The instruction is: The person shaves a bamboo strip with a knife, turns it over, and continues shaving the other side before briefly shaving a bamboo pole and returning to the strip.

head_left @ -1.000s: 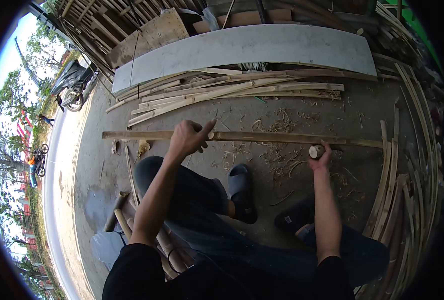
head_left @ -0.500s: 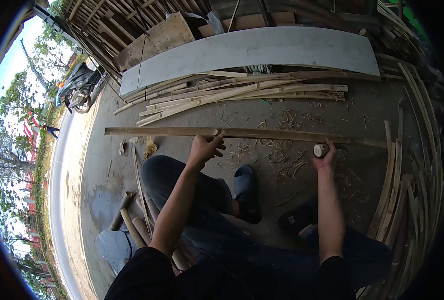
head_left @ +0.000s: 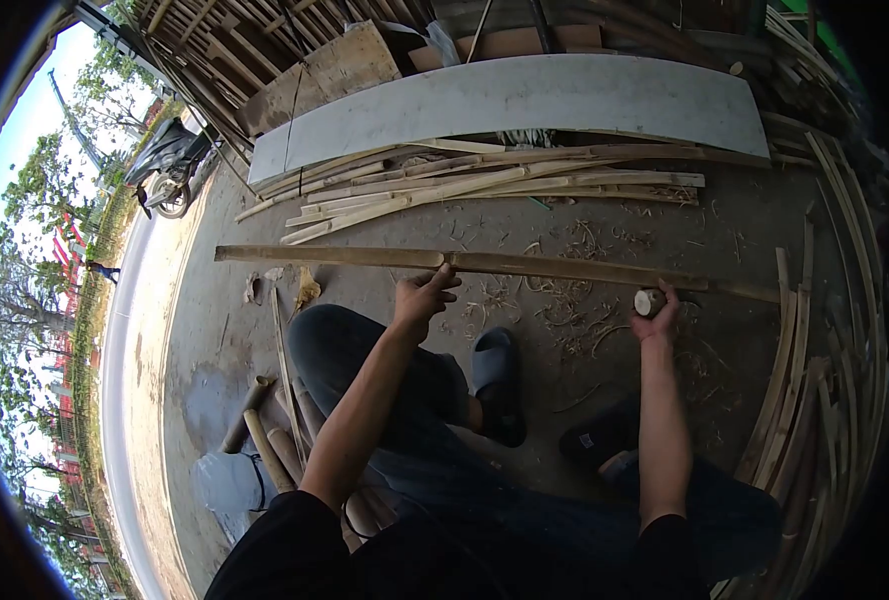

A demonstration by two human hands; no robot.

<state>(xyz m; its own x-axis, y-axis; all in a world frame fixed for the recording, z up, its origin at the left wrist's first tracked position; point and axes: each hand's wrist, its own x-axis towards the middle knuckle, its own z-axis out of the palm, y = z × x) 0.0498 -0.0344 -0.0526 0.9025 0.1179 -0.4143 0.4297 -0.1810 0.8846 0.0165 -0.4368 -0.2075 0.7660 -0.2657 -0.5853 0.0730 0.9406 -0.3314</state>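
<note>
A long split bamboo strip lies crosswise in front of me, its right end reaching the strips at the right. My left hand is at its near edge by a node, with a fingertip against the strip and the other fingers partly curled. In my right hand is a thick round wooden handle, its pale cut end towards me. What the handle belongs to is hidden. The fingertips of this hand reach up to the strip as well.
Bamboo strips lie piled beyond, before a long pale board. Curled shavings litter the floor. More strips stand along the right. Bamboo poles and a grey-white container are at lower left. A motorbike is parked beside the road.
The view has shifted slightly. My left hand has moved a little right along the strip, near the node. My right hand keeps its hold on the handle.
</note>
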